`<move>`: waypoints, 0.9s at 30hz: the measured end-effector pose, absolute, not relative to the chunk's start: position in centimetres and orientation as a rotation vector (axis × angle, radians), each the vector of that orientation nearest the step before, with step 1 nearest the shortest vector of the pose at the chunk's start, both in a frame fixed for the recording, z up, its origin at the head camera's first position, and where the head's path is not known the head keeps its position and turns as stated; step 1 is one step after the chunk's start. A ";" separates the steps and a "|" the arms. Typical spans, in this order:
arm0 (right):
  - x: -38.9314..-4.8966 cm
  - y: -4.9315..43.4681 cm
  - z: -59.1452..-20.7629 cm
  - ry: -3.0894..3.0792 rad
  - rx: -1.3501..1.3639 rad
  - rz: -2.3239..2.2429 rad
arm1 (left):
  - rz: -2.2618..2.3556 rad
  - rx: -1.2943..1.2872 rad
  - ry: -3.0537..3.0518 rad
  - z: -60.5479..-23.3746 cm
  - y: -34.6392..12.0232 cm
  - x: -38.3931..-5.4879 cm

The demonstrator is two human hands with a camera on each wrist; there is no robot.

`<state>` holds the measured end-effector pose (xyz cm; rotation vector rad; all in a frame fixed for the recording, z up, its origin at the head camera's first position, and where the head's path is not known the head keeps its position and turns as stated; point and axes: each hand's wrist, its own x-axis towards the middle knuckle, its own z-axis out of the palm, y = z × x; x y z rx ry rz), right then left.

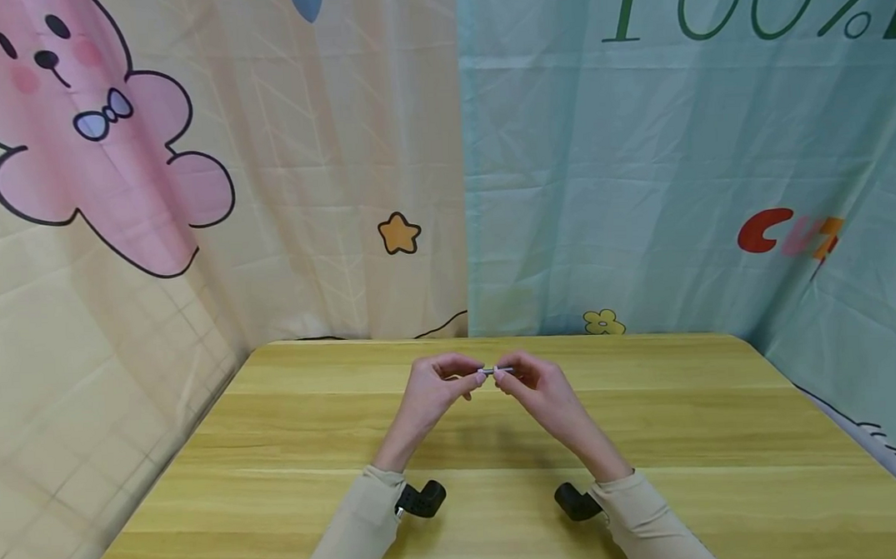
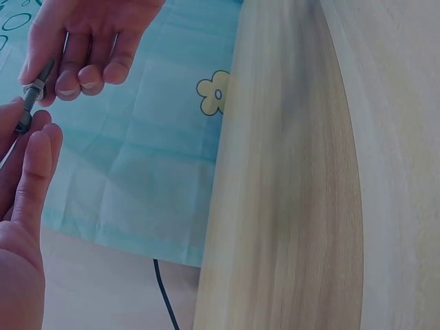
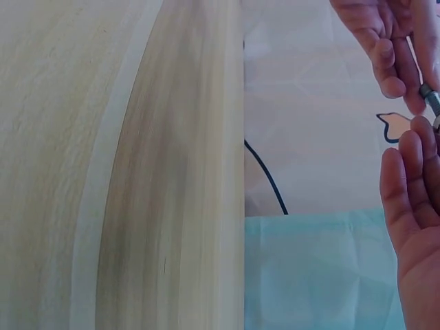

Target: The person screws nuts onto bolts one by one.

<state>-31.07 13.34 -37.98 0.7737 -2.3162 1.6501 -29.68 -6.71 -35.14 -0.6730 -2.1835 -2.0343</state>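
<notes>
Both hands meet above the table's far half, in the middle of the head view. My left hand (image 1: 432,394) pinches the head end of a small metal bolt (image 2: 29,103) between thumb and fingers. A ring-like nut (image 2: 34,89) sits partway along the threaded shank. My right hand (image 1: 552,396) pinches at the nut with thumb and forefinger, its other fingers loosely bent. Past the nut, the bolt's dark tip points toward the right palm. The right wrist view shows the bolt's head (image 3: 427,93) by the left fingertips; the right fingers partly cover the rest.
A light wooden table (image 1: 314,485) lies beneath the hands. Printed curtains stand behind it, a cream one (image 1: 302,194) at left and a blue-green one (image 1: 601,181) at right. Black wrist cameras (image 1: 425,499) hang inside both beige sleeves (image 1: 357,521).
</notes>
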 end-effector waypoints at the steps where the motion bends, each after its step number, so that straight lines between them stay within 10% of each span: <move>1: -31.1 13.3 -38.0 -2.318 0.769 1.647 | -2.036 -0.676 -2.182 -35.1 -6.7 -29.7; 27: -31.1 13.3 -37.9 -2.299 0.789 1.643 | -2.017 -0.682 -2.194 -34.9 -6.8 -29.5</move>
